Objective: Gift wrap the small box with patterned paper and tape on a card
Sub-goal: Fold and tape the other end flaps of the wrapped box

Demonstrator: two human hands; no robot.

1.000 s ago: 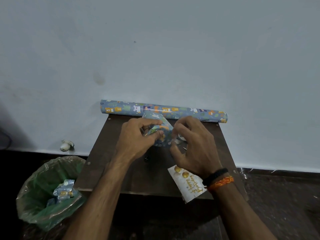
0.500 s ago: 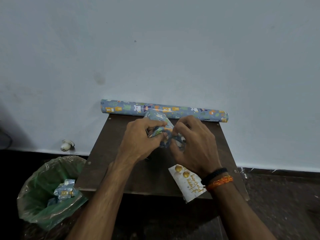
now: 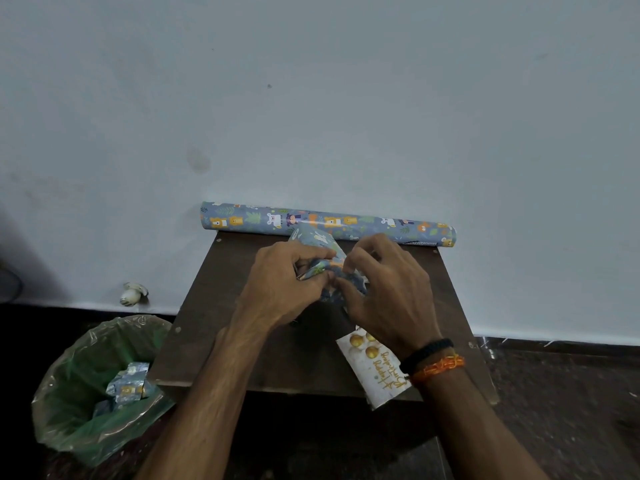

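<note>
A small box (image 3: 323,258) covered in blue animal-patterned paper is held over the middle of the small dark wooden table (image 3: 214,327). My left hand (image 3: 284,285) grips its left side, fingers curled on a paper fold. My right hand (image 3: 388,289) pinches the paper on its right side and hides most of the box. A white greeting card (image 3: 374,368) with gold balloons and gold writing lies at the table's front edge, partly under my right wrist. No tape is visible.
A roll of the same patterned paper (image 3: 329,223) lies along the table's far edge against the pale wall. A bin with a green liner (image 3: 86,393) holding paper scraps stands on the floor at the left. A small white object (image 3: 133,294) sits by the wall base.
Both hands have closed in tighter on the box, folding the paper down; the upright paper flap is lower and more covered by my fingers. The card and roll have not moved.
</note>
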